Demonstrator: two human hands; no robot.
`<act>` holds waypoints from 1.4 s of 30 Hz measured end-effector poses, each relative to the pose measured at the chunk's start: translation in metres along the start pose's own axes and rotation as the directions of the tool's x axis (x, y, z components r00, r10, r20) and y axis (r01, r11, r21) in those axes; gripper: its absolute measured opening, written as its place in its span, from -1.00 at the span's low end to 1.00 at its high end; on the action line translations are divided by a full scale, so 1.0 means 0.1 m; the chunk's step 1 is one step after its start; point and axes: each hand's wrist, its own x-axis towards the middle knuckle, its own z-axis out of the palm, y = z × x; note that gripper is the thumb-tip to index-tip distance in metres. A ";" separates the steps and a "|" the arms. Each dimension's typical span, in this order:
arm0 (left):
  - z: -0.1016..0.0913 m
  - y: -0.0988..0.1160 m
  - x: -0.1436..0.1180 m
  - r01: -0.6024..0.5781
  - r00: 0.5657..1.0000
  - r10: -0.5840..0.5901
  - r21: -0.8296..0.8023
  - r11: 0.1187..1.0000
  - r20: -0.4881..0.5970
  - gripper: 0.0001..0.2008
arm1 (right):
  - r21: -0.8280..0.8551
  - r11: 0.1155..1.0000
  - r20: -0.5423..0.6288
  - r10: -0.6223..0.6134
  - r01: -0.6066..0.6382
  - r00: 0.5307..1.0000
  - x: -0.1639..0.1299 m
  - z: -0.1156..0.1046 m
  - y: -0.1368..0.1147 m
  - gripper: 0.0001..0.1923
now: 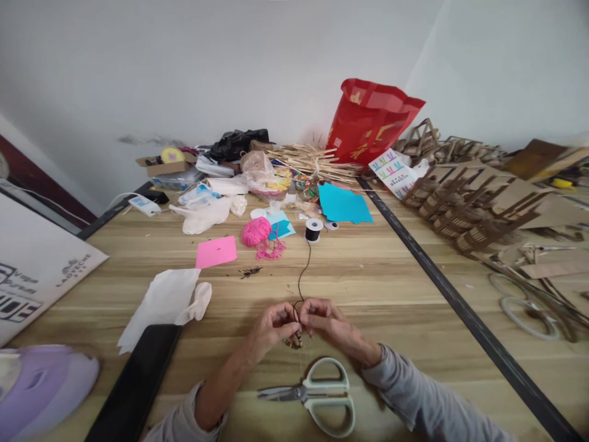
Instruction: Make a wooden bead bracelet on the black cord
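Between my hands hangs a small loop of multicoloured beads [293, 341]. My left hand [275, 323] pinches black cord at the top of the beads. Close against it, my right hand [326, 320] also has its fingers pinched on the black cord [301, 277]. That cord runs away across the table to a white spool wound with black cord [313, 231]. Below my hands lie scissors with pale handles [327, 396], their blades pointing left. Thin pale strands hang from the beads toward the scissors. The exact crossing of the cord is hidden by my fingertips.
Pink yarn [256, 232], a pink paper [216, 252] and blue paper [345, 204] lie farther back. A black flat object [138, 380] and a purple item [50, 380] sit at left. Small woven baskets [460, 215] stand at right, beyond a dark strip [442, 294]. A red bag [372, 120] leans on the wall.
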 end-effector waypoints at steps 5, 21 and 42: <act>-0.05 -0.10 0.05 -0.005 0.999 0.003 -0.060 0.998 -0.043 -0.69 | -0.121 0.993 -0.037 0.004 -0.008 0.999 -0.04 0.00 -0.14 -0.63; -0.06 -0.05 0.05 -0.076 0.981 0.014 -0.314 0.946 -0.195 -0.68 | -0.937 0.037 0.350 0.147 0.348 0.925 -0.90 0.32 -0.33 -0.56; -0.17 -0.09 0.14 -0.170 0.938 -0.014 -0.494 0.853 -0.347 -0.64 | -0.485 0.874 0.258 0.155 -0.011 0.954 -0.32 -0.34 -0.52 -0.29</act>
